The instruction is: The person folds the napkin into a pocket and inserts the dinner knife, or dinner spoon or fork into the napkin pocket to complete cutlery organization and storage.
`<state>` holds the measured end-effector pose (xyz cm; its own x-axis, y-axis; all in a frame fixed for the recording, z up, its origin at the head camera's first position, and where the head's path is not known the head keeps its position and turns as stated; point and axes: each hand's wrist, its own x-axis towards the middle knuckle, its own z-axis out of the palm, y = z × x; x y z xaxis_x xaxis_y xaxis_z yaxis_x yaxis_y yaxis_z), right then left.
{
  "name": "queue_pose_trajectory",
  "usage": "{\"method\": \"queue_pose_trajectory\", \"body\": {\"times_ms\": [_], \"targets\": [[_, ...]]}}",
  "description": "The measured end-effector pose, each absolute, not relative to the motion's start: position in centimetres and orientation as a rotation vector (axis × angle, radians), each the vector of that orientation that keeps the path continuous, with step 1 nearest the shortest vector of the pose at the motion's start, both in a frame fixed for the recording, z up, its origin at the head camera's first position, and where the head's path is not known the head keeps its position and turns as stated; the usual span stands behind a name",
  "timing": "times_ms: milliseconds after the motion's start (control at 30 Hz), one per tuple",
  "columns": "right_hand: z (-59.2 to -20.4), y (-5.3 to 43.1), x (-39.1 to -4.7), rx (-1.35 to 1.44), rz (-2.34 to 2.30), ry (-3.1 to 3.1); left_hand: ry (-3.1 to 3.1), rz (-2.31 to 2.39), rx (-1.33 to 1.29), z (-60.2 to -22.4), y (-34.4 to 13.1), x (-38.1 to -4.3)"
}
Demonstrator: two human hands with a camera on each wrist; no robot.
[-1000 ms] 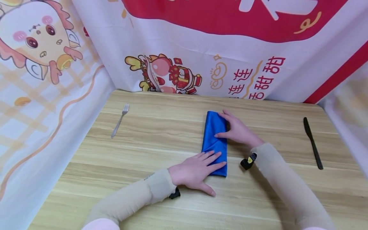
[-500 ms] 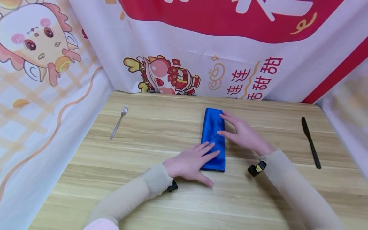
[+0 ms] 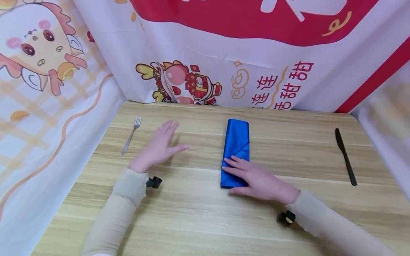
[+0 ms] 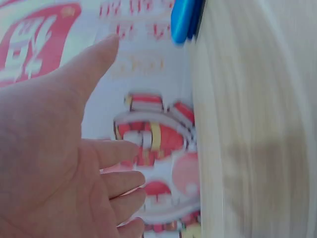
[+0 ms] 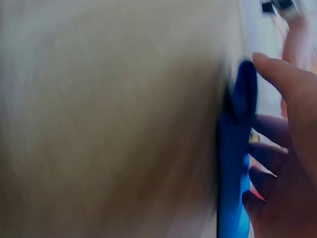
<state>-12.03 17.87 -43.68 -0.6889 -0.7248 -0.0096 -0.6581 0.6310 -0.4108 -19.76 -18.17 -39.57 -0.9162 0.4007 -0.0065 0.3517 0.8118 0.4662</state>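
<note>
A folded blue cloth (image 3: 237, 135), long and narrow with a slanting fold line across it, lies on the wooden table. My right hand (image 3: 256, 179) is over its near end, fingers extended onto the fabric and thumb by the near edge. In the right wrist view the fingertips meet the blue cloth (image 5: 233, 148) along its side. My left hand (image 3: 158, 147) is off to the left, above the table, with fingers spread and nothing held. The left wrist view shows that palm and its loose fingers, with a corner of the cloth (image 4: 183, 20) at the top.
A silver fork (image 3: 132, 135) lies on the left of the wooden table (image 3: 198, 220), just beyond the left hand. At the far right is a black knife (image 3: 346, 156). A printed curtain (image 3: 205, 42) hangs behind the table's back edge.
My left hand has left the cloth and moved left toward the fork. My right hand has slid from the cloth's far right side down to its near end.
</note>
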Motion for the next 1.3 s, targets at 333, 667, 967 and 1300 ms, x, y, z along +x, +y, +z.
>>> {"method": "queue_pose_trajectory", "body": {"times_ms": [333,667,967,1300], "targets": [[-44.7,16.4,-11.0,-1.223,-0.371,2.607,2.885,1.187,0.204,-39.3,-24.8,-21.3],[-44.9,16.4,-10.9,-1.186,-0.344,2.615,2.699,1.755,-0.086,-39.5,-29.6,-22.0],[-44.8,16.4,-11.0,-1.170,-0.345,2.611,2.678,1.644,-0.166,-40.6,-31.9,-22.1],[-44.7,16.3,-11.0,-1.162,-0.354,2.594,2.697,1.336,-0.070,-42.6,-33.6,-22.4]]}}
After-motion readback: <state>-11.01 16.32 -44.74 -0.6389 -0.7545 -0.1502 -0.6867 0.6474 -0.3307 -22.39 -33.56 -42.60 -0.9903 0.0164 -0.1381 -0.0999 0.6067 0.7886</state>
